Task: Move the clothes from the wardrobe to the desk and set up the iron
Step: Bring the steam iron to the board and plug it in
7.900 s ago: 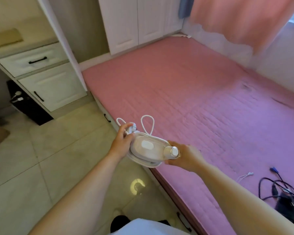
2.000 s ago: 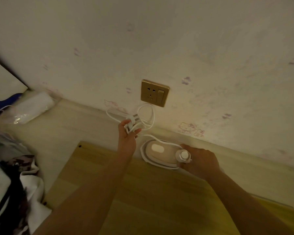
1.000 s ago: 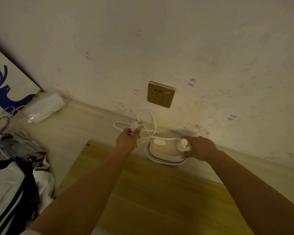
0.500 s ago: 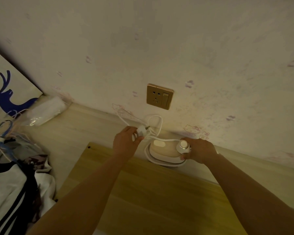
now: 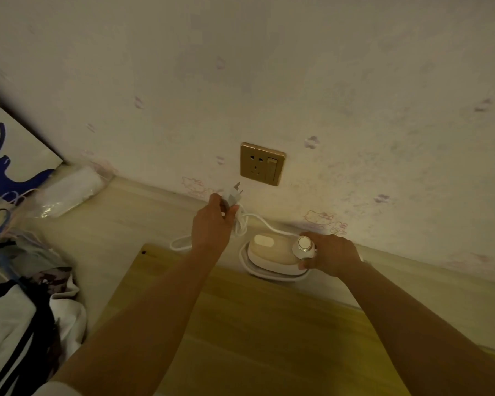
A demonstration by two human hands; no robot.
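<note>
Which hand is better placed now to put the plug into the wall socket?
The left hand. It already holds the plug, prongs up, just below the socket. The right hand grips the iron.

Left hand (image 5: 212, 224) pinching plug (image 5: 233, 196) below socket (image 5: 262, 163), right hand (image 5: 330, 254) gripping iron (image 5: 272, 250)
</note>
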